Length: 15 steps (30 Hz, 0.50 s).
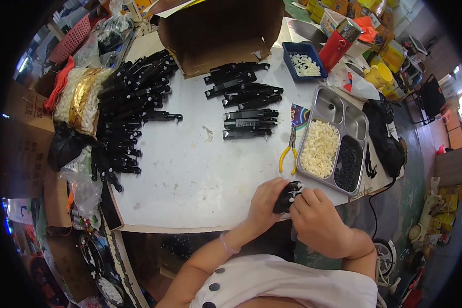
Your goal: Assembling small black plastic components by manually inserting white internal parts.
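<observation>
Close to the table's near edge, at about four o'clock from the middle of its smooth, smudged white top [177, 179], two bare hands meet over a small black piece [281, 201]. The left hand [265, 204] has its fingers curled around that piece, which looks glossy and rounded, with knobbly white bits [295, 193] showing on its upper side. The right hand [317, 219] bends in from the other side, its fingers bunched together and their tips at the white bits; I cannot tell whether they pinch one of them. At three o'clock lies a shiny metal tray [356, 118] with rounded compartments, one heaped with creamy, chunky white pieces [320, 149], another with small dark pieces [348, 160]. Just inside it, also toward three o'clock, are pliers [292, 143] with slim metal tips and curved yellow handles. Between one and two o'clock sits a blue plastic basket [286, 65] holding more pale pieces, with a flat-sided red case [334, 52] beside it. A loose column of long black parts [250, 123] runs toward one o'clock, and a thick, tangled pile of similar ones [133, 95] fills ten o'clock, against a plump clear bag [71, 97] of white stuff. At twelve stands an open brown cardboard box [218, 38].
</observation>
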Each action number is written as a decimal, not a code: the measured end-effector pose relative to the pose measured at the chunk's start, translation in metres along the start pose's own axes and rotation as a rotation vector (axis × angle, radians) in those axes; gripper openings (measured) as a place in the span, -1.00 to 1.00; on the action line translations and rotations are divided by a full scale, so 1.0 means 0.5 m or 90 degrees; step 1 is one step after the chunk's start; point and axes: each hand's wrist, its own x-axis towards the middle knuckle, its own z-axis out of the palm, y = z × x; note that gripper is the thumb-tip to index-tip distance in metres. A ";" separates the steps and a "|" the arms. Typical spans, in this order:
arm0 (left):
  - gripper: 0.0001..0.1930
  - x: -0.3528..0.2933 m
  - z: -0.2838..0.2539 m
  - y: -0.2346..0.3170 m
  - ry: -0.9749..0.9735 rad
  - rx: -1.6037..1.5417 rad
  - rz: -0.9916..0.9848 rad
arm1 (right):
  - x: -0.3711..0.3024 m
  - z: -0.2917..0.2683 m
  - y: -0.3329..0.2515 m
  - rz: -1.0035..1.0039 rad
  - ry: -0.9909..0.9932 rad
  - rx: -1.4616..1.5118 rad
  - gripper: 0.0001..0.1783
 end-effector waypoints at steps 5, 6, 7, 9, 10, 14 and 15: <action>-0.27 -0.003 0.004 -0.007 0.035 -0.003 -0.005 | 0.004 -0.012 0.004 0.000 0.017 0.079 -0.84; -0.27 -0.004 0.004 -0.008 0.039 0.002 0.001 | 0.004 -0.006 0.013 0.014 0.065 0.137 -0.87; -0.28 -0.006 0.004 -0.007 0.039 -0.042 -0.031 | 0.003 0.000 0.021 0.027 0.114 0.195 -0.89; -0.29 -0.007 -0.003 -0.002 0.049 -0.075 -0.058 | -0.009 0.020 0.042 0.047 0.171 0.245 -0.89; -0.28 -0.007 -0.010 0.001 0.037 -0.066 -0.057 | -0.013 0.024 0.050 0.071 0.220 0.300 -0.87; -0.25 0.024 -0.051 0.005 -0.046 0.036 -0.014 | -0.054 0.053 0.049 0.266 0.509 0.475 -0.73; -0.28 0.042 -0.078 0.002 -0.069 0.146 0.027 | -0.053 0.069 0.042 0.246 0.517 0.477 -0.73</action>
